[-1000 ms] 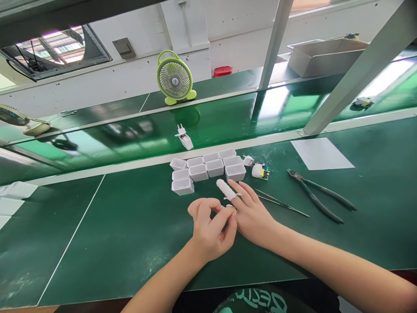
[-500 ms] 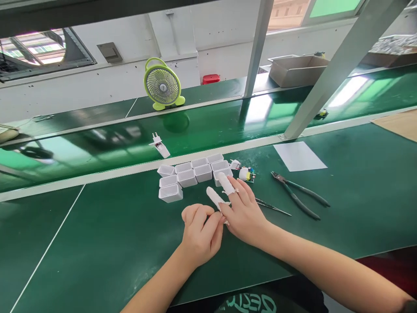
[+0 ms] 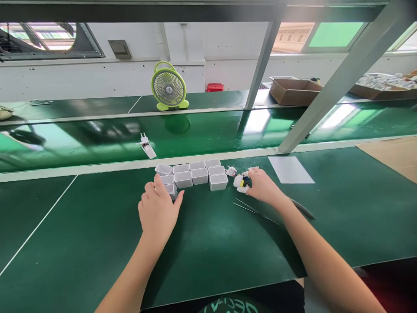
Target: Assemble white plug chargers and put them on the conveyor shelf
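My left hand (image 3: 158, 208) rests on the nearest of several small white plastic shells (image 3: 192, 174) lined up in two rows on the green mat, its fingers closing around that front-left shell (image 3: 171, 190). My right hand (image 3: 262, 187) reaches right of the rows and grips a small circuit board (image 3: 243, 181) with yellow and blue parts; white finger cots cover its fingertips. A small white part (image 3: 231, 171) lies just left of the board. Thin tweezers (image 3: 252, 208) lie on the mat below my right hand.
Pliers (image 3: 302, 209) lie partly hidden under my right forearm. A white paper sheet (image 3: 289, 169) lies to the right. A white plug part (image 3: 147, 147) sits on the glossy belt behind. A green fan (image 3: 168, 87), a red item (image 3: 214, 87) and cardboard boxes (image 3: 293, 90) stand farther back.
My hands have parted. The left moved to the front-left white shell; the right reached forward to the circuit board. The view has shifted too.
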Demonstrator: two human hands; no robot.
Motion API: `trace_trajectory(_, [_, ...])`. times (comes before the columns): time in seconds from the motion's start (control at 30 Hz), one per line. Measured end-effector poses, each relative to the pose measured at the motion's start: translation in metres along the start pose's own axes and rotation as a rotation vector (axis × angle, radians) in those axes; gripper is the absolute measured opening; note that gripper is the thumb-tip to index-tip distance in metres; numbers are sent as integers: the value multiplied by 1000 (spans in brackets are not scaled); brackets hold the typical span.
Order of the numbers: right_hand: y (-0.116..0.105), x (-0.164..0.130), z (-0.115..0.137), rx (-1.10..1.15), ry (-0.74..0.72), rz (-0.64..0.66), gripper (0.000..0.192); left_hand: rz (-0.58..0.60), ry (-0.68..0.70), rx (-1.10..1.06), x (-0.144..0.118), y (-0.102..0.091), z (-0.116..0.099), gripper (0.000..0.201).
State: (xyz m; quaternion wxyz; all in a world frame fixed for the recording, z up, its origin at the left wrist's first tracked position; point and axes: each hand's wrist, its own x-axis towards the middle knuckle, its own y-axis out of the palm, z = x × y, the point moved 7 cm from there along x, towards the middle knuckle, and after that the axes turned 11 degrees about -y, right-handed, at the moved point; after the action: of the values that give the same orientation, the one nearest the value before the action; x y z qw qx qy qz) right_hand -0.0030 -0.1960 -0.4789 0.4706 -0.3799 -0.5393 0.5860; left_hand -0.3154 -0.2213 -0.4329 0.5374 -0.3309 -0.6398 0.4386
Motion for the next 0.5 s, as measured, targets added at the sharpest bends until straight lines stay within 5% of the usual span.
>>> trace_trajectory(0.2, [-24,-10,-3,-172,29,-108,55,-62,50,-77,-1,-11,-3,65])
trace_trajectory(0.33, [-23,-18,7,-42,-134,-30,49,-234,272,-416,-20,-35,-23,60])
trace_trajectory(0.4, [-26,-19,8,102,-135,-58,47,-204,436,-608,-35,-36,-36,58])
trace_trajectory(0.5, [-30,-19,-6,132,94,-123,42,-8,543,-724,-50,-21,-53,59])
